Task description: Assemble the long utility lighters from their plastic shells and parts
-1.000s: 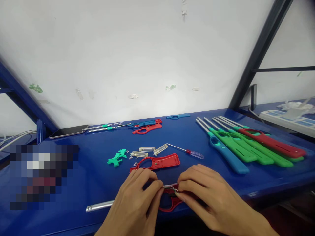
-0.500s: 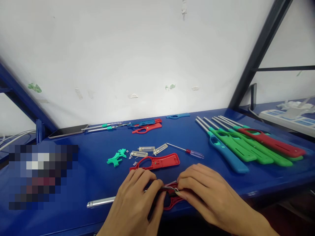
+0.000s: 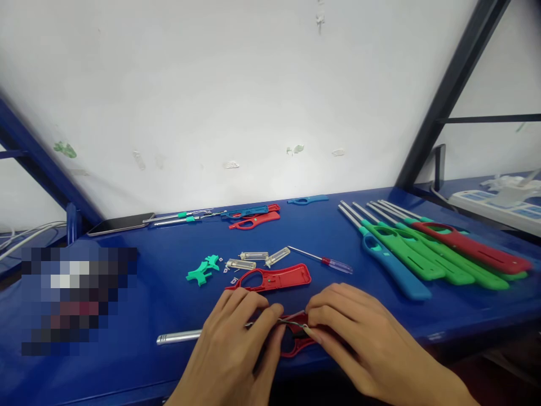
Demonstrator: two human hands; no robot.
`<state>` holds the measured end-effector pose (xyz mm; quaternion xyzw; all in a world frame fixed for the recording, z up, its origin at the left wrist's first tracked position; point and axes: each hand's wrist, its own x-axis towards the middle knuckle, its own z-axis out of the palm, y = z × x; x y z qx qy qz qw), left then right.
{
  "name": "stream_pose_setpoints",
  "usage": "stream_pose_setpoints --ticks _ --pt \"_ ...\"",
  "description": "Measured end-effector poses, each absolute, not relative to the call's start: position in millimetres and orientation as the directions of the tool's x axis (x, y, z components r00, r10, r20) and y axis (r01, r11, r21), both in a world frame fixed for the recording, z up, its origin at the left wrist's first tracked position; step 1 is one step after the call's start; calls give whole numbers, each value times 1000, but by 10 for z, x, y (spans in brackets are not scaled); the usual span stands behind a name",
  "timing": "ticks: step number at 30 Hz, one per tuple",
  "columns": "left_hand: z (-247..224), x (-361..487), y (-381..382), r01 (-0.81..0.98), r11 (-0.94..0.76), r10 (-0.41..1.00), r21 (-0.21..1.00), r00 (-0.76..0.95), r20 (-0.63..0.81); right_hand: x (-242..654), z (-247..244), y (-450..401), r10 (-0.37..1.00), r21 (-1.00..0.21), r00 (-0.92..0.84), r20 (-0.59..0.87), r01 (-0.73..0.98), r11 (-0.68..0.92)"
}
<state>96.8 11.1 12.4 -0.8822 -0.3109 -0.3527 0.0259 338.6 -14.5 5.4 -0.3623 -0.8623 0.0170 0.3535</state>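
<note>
A red half shell of a gas lighter [image 3: 291,351] lies at the table's front edge, partly hidden under both hands. My left hand [image 3: 236,344] is closed over its front end, thumb and forefinger pinching a thin wire [image 3: 291,322] that runs above the shell. From beneath that hand a silver lighter tube [image 3: 180,336] sticks out to the left. My right hand [image 3: 359,332] covers the shell's handle end, its fingertips pinched at the wire's other end. A dark part shows inside the shell between the hands. Just beyond lies another red half shell [image 3: 287,277], inside facing up.
Green triggers [image 3: 198,276], clear fuel tanks [image 3: 248,264] and a screwdriver [image 3: 338,265] lie behind the hands. Several assembled lighters [image 3: 397,270] are at right. Farther back are a blue shell [image 3: 307,200], lighter tubes [image 3: 173,221] and a dark flat device [image 3: 122,224].
The view has shifted slightly, so things appear a little farther right. Both hands keep nearly the same pose, and the wire between them sits slightly differently.
</note>
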Motion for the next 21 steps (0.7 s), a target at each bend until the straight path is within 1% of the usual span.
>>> stream_pose_setpoints --ticks 2,4,7,9,11,13,16,19,21 --pt "157 855 172 599 -786 522 155 507 686 3391 47 -139 640 -290 -487 594 612 736" --pt "188 667 269 693 -709 561 130 443 699 3394 40 -135 636 -292 -489 597 606 740" --pt "213 341 439 865 -489 706 111 318 633 3395 31 -131 632 -292 -488 602 601 744" --pt "216 175 532 923 -360 802 138 231 551 3393 26 -128 633 -292 -486 603 604 742" --pt "214 81 590 943 -280 875 181 173 452 3393 22 -126 633 -291 -484 604 606 741" --pt "210 47 622 946 -242 914 215 147 379 3394 16 -124 633 -293 -483 605 605 741" --pt "197 40 652 945 -236 926 228 148 347 3398 5 -122 639 -294 -483 598 611 736" --pt "194 43 659 943 -257 912 213 164 377 3400 0 -119 636 -279 -483 602 619 734" --pt "224 75 616 933 -299 876 200 186 445 3400 3 -116 631 -268 -485 606 622 735"
